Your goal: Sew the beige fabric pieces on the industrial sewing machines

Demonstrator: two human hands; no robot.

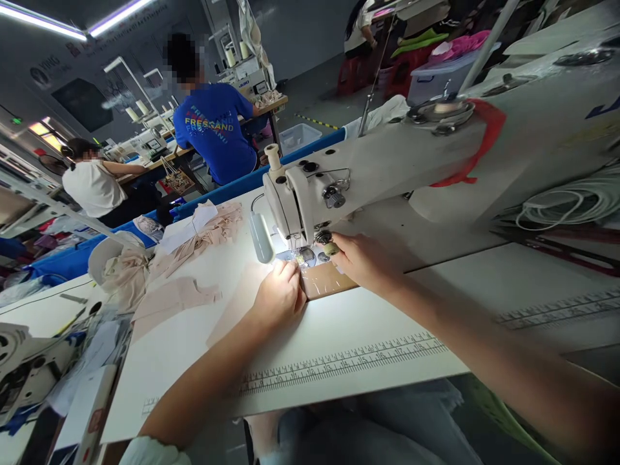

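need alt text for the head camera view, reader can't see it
A person's bare left hand and right hand are at the front end of a white sewing machine. Pale pink fabric pieces lie to the left on a white table marked with a ruler scale. Beyond sits a person in a blue shirt.

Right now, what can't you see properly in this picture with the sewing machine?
All in the head view:
What lies under the left hand: hidden by the hand itself.
The right end of the sewing machine: cut off by the right edge.
The right forearm towards the bottom corner: blurred.
The wall lettering beside the ceiling lights: too small and dim.
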